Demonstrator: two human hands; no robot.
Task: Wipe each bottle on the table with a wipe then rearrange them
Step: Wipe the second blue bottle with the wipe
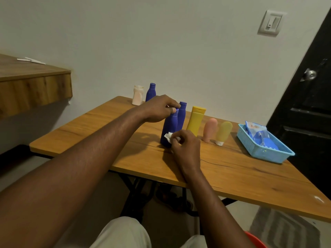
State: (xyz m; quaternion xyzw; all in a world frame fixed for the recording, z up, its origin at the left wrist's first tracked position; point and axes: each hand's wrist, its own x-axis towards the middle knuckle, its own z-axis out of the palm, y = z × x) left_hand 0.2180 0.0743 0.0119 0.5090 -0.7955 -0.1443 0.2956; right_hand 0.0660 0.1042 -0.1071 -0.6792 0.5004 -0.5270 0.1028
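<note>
surface: wooden table | on it: seven bottles standing (two by the wall) | right: blue basket

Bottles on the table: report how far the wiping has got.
Left hand grips the near blue plastic bottle, right hand holds a white wipe at its base. White bottle and second blue bottle stand apart at the far edge, perhaps done. Four others beside it likely remain.

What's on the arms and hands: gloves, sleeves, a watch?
Nothing that shows. Left hand and right hand are bare: no gloves, rings or bands visible. Left forearm and right forearm are uncovered to the frame edge, no sleeve or watch in view. Pale trousers show at the bottom.
</note>
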